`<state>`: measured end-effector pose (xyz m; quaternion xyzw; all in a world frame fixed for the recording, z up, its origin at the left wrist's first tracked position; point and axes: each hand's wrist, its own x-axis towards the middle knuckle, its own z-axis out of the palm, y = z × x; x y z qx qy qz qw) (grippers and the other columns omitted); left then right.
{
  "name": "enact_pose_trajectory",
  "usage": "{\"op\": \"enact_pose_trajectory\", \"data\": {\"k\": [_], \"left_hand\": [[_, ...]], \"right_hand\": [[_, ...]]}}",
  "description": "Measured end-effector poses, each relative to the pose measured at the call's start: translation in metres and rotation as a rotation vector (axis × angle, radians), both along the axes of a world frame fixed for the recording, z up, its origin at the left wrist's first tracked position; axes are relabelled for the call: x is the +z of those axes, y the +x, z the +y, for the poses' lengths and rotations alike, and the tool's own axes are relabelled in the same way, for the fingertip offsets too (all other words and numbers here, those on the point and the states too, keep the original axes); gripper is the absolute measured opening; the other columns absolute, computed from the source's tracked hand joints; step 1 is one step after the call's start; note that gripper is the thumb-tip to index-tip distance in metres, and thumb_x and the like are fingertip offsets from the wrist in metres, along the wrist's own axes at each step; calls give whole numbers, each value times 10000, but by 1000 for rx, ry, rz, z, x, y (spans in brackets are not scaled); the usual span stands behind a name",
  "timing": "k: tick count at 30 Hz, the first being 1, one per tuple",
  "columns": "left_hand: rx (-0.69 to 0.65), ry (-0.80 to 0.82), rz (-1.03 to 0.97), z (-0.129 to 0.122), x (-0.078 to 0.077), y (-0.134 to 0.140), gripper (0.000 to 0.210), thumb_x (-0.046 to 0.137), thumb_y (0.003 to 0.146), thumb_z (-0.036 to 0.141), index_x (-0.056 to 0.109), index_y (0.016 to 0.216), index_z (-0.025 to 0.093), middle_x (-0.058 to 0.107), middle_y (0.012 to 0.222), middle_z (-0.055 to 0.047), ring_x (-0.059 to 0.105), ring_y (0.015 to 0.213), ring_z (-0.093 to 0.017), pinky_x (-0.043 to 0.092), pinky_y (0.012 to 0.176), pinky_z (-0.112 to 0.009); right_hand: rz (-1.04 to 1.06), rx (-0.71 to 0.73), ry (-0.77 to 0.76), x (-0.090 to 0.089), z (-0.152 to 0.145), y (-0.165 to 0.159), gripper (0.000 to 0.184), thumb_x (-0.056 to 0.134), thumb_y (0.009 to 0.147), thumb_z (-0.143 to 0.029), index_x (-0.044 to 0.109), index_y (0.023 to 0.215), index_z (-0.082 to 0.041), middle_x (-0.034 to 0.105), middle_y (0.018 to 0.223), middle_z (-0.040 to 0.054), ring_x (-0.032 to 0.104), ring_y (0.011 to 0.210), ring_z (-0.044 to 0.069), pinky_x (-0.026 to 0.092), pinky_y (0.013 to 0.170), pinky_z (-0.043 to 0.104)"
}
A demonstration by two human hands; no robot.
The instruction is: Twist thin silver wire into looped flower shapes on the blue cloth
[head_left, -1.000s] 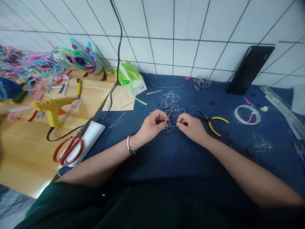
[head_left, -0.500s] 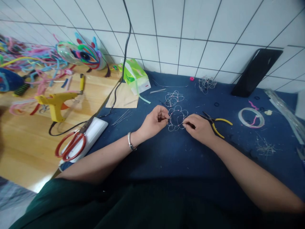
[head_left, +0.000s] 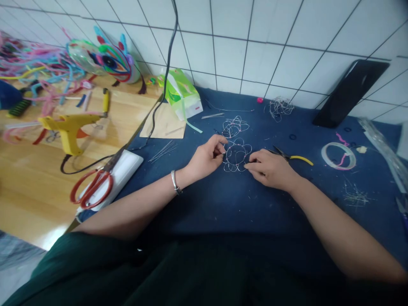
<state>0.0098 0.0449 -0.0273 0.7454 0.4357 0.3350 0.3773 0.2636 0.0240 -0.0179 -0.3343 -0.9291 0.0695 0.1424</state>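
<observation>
A flower-shaped ring of thin silvery wire (head_left: pixel 236 145), with looped petals and small pinkish beads, lies on the dark blue cloth (head_left: pixel 204 208) between my hands. My left hand (head_left: pixel 207 157), a silver bangle at its wrist, pinches the ring's left edge. At the lower right edge of the ring is my right hand (head_left: pixel 270 168), its thumb and fingertips closed at a wire loop; the exact contact is too small to make out. Just beyond sits a second looped wire flower (head_left: pixel 235 126). Pliers with yellow handles (head_left: pixel 301 159) lie partly hidden behind my right hand.
Leftward are a yellow glue gun (head_left: pixel 72 131), red-handled scissors (head_left: pixel 92 189) on a white power strip (head_left: pixel 127 170), and a green packet (head_left: pixel 183 93). Tangled wire (head_left: pixel 280 107), a leaning black phone (head_left: pixel 349 95), a clear wire coil (head_left: pixel 327 159) and loose wire bits (head_left: pixel 353 195) lie rightward.
The view has shifted slightly. My right hand has moved a little right, covering more of the pliers, and its fingers have loosened somewhat. My left hand stays at the ring's left edge.
</observation>
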Motion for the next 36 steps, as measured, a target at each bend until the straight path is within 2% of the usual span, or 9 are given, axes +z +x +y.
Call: {"op": "enact_pose_trajectory", "data": {"k": [3, 9, 14, 18, 23, 27, 29, 32, 36], "left_hand": [[7, 19, 12, 2, -1, -1, 408, 502, 732, 34, 472, 1089, 230, 568, 864, 6, 543, 730, -91, 473, 681, -235], [24, 1, 51, 5, 4, -1, 227, 503, 718, 37, 514, 882, 194, 568, 799, 8, 517, 686, -82, 446, 637, -233], [-15, -128, -75, 10, 2, -3, 202, 536, 723, 68, 511, 884, 186, 578, 818, -6, 530, 686, -86, 453, 623, -237], [-39, -166, -104, 10, 1, -2, 199, 563, 737, 99, 507, 902, 195, 584, 829, -11, 545, 706, -96, 465, 637, -247], [-60, -166, -108, 8, 1, -2, 185, 565, 754, 122, 505, 913, 196, 596, 849, -19, 550, 715, -97, 472, 651, -253], [-72, -157, -117, 8, 0, -2, 189, 562, 750, 120, 507, 916, 192, 591, 853, -20, 548, 712, -94, 473, 647, -248], [-77, -154, -126, 9, -1, -2, 203, 558, 744, 113, 513, 926, 193, 587, 877, -20, 548, 711, -90, 476, 651, -244], [-61, -136, -95, 9, -2, -3, 260, 556, 733, 109, 544, 977, 200, 594, 906, -22, 556, 700, -90, 481, 645, -246], [-21, -108, 22, 9, -1, -4, 307, 546, 733, 118, 603, 1023, 203, 607, 777, -6, 566, 657, -102, 478, 608, -250]], "right_hand": [[-41, 37, 0, 5, 0, 0, 236, 491, 897, -262, 686, 1020, -212, 596, 1036, 90, 522, 914, 207, 469, 712, 328], [-93, 61, -13, 9, 0, -2, 243, 474, 901, -266, 690, 990, -197, 584, 1035, 105, 510, 941, 223, 464, 723, 344], [-55, 28, -19, 7, -2, -3, 233, 488, 895, -279, 687, 991, -205, 590, 1015, 103, 514, 916, 220, 464, 703, 339], [14, -15, -19, 1, -2, -4, 216, 500, 889, -282, 692, 971, -225, 608, 980, 87, 528, 869, 208, 467, 705, 340], [215, -122, -22, -6, -3, -6, 184, 511, 884, -247, 681, 951, -225, 644, 936, 60, 573, 883, 199, 482, 791, 348], [354, -319, 15, -10, -1, -6, 208, 505, 889, -222, 655, 1034, -226, 643, 979, 65, 584, 936, 202, 478, 856, 361], [315, -381, 23, -11, 2, -6, 257, 507, 889, -222, 632, 1113, -228, 627, 999, 75, 575, 943, 211, 480, 836, 369], [162, -376, 23, -12, 5, -7, 284, 518, 881, -227, 629, 1143, -229, 600, 996, 90, 553, 932, 227, 477, 790, 372], [67, -348, 53, -11, 4, -7, 247, 515, 884, -231, 646, 1093, -227, 579, 992, 97, 524, 924, 235, 458, 779, 370]]}}
